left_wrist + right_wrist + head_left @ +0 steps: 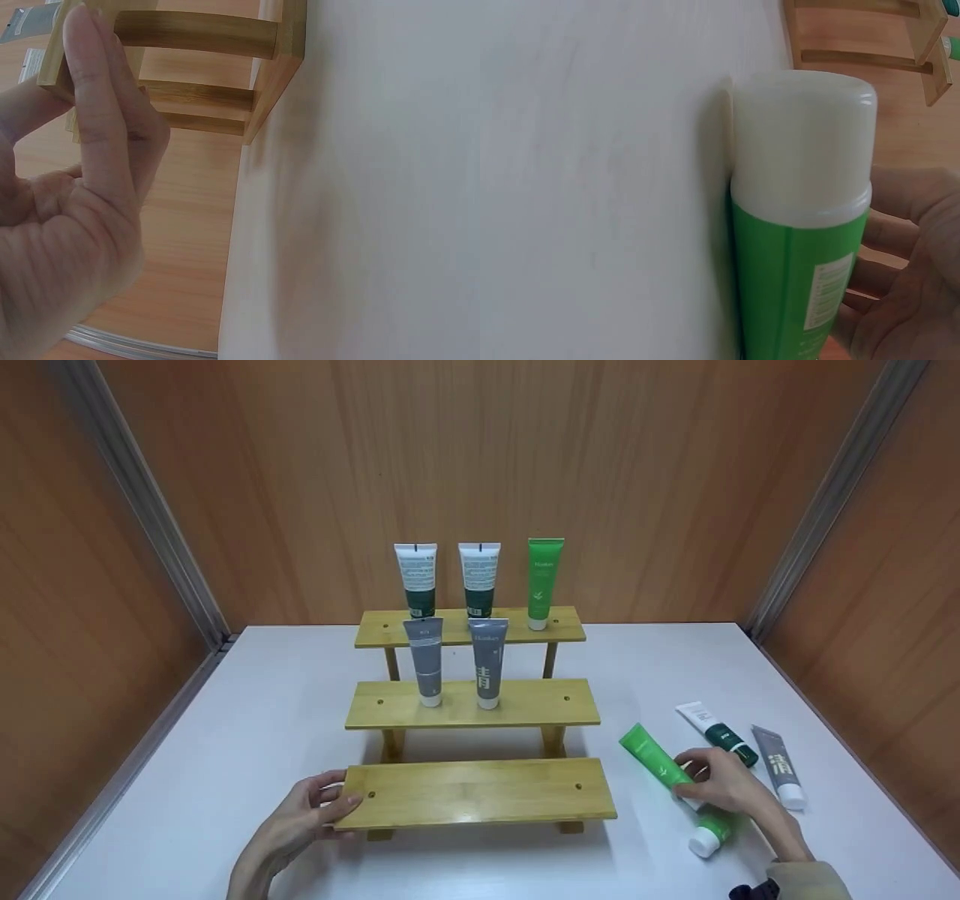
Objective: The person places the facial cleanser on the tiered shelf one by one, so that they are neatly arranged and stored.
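Observation:
My left hand grips the left end of the lowest board of a three-step wooden rack, thumb on top. In the left wrist view, fingers reach along the board's edge. On the right, my right hand has its thumb and fingers about the lower part of a green tube lying on the table. A second green tube with a white cap lies just below that hand; a green tube fills the right wrist view, hiding part of the fingers.
Two white-and-dark-green tubes and a green tube stand on the top step. Two grey-blue tubes stand on the middle step. Beyond my right hand lie a white-and-dark-green tube and a grey tube. Wooden walls enclose the table.

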`<action>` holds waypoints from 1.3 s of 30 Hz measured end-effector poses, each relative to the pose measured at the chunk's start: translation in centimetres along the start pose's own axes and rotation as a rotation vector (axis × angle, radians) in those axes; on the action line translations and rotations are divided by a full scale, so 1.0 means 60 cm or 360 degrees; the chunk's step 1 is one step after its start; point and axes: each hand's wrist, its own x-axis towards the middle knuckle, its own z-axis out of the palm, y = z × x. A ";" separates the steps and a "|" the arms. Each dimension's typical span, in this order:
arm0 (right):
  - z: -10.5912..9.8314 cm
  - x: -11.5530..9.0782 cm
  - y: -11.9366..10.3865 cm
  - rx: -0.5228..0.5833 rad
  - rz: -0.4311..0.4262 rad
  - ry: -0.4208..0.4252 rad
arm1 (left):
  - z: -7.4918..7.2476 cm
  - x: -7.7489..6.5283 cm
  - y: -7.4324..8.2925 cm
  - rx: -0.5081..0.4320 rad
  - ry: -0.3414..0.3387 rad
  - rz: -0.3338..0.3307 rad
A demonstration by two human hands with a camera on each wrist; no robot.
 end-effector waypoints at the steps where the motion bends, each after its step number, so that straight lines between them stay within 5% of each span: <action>1: 0.000 0.000 0.000 -0.0001 0.0007 0.0001 | 0.000 0.000 0.000 0.0000 0.0002 -0.0007; 16: -0.003 0.003 -0.015 -0.0012 0.0024 0.0050 | 0.000 0.002 -0.003 -0.0021 0.0019 -0.0034; 27: -0.002 -0.001 -0.040 0.0042 -0.0010 0.0238 | 0.000 0.000 -0.003 -0.0023 0.0018 -0.0042; 39: -0.004 -0.002 -0.077 0.0282 -0.0081 0.0382 | -0.001 -0.001 -0.002 -0.0027 -0.0016 -0.0012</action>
